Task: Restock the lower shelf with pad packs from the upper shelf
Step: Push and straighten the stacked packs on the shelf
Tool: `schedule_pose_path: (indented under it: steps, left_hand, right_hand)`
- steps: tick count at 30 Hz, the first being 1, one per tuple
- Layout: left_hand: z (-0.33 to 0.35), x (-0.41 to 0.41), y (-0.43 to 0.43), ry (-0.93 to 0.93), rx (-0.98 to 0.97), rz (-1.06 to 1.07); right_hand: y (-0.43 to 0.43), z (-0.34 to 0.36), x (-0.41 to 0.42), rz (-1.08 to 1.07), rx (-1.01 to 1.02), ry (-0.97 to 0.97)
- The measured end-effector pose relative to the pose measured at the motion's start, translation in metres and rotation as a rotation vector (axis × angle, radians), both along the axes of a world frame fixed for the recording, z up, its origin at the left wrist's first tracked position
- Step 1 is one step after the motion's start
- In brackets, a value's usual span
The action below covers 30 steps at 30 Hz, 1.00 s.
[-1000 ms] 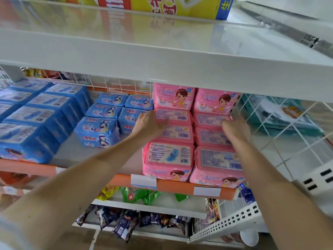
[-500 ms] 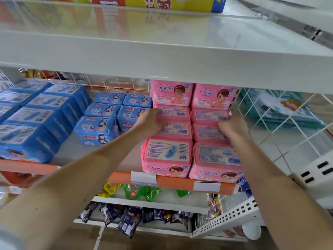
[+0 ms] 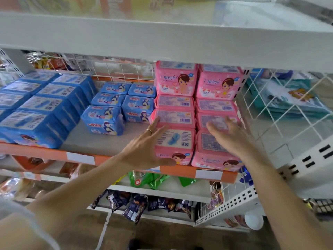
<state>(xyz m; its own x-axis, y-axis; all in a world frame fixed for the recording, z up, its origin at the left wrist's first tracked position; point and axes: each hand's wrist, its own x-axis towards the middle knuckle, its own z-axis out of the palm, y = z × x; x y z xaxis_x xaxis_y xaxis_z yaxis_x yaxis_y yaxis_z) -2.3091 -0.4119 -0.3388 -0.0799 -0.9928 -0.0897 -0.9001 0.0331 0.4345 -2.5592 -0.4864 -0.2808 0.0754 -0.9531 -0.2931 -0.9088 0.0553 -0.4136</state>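
Note:
Two rows of pink pad packs [image 3: 175, 115] fill the right part of the orange-edged shelf [image 3: 54, 153], with an upright pack at the back of each row. My left hand [image 3: 146, 147] is open, fingers spread, its tips at the left side of the left pink row. Over the right pink row [image 3: 217, 105] hovers my right hand [image 3: 229, 134], also open and holding nothing. The white upper shelf [image 3: 162, 38] runs across the top; blurred yellow and orange boxes [image 3: 126, 5] show on it.
Large blue pad packs [image 3: 39, 112] and smaller blue packs [image 3: 115, 109] sit left of the pink rows, with bare shelf in front of them. A white wire divider [image 3: 281, 105] stands right of the pink rows, teal packs [image 3: 288, 98] behind it. Snack bags [image 3: 140, 204] fill the shelves below.
Both hands have pulled back from the middle packs of the pink rows toward the front and spread open. The view has tilted slightly down.

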Motion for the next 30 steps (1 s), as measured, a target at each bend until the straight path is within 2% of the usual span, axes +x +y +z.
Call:
schedule_pose_path:
  steps: [5, 9, 14, 20, 23, 26, 28, 30]
  left_hand:
    - [-0.009, -0.01, -0.01, 0.018, -0.126, 0.041]
    - [-0.013, -0.008, -0.005, 0.062, -0.155, 0.035]
    - [-0.019, -0.008, 0.006, 0.0, -0.149, 0.002]
    - [-0.026, -0.017, 0.001, -0.102, -0.199, 0.05]
    - [-0.027, -0.019, -0.004, -0.102, -0.197, 0.05]
    - [-0.024, -0.017, -0.002, -0.104, -0.163, 0.041]
    - [-0.018, -0.013, 0.003, -0.132, -0.144, 0.032]
    - [-0.01, -0.007, 0.012, -0.157, -0.151, 0.037]
  right_hand:
    - [0.0, -0.018, -0.003, 0.021, -0.13, 0.006]
    - [0.001, -0.026, -0.015, 0.1, -0.094, 0.025]
    - [0.014, -0.044, -0.023, 0.431, -0.172, 0.27]
    - [0.004, -0.061, -0.017, 0.47, -0.401, 0.459]
    - [0.0, -0.063, -0.014, 0.452, -0.414, 0.456]
    - [0.002, -0.059, -0.014, 0.457, -0.34, 0.464]
    - [0.009, -0.05, -0.008, 0.439, -0.266, 0.408]
    - [0.019, -0.039, 0.004, 0.407, -0.291, 0.318]
